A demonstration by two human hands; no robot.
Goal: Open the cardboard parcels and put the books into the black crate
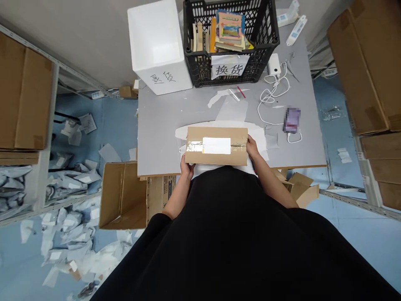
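Observation:
A flat cardboard box (216, 146) lies on the grey table (163, 113), sealed with clear tape along its middle. A white shipping label (216, 145) covers the centre of its top. My left hand (187, 169) grips the box's near left corner, with the fingers partly under the edge. My right hand (252, 147) holds its right edge. White paper scraps and plastic film lie under and around the box.
At the table's far end stand a white foam box (156, 46) and a black plastic crate (230, 42) of books. A white power bank (274, 65), tangled cables and a blurred phone (293, 120) lie to the right. An open carton (123, 196) and scattered grey mailers (67, 225) sit on the floor to the left.

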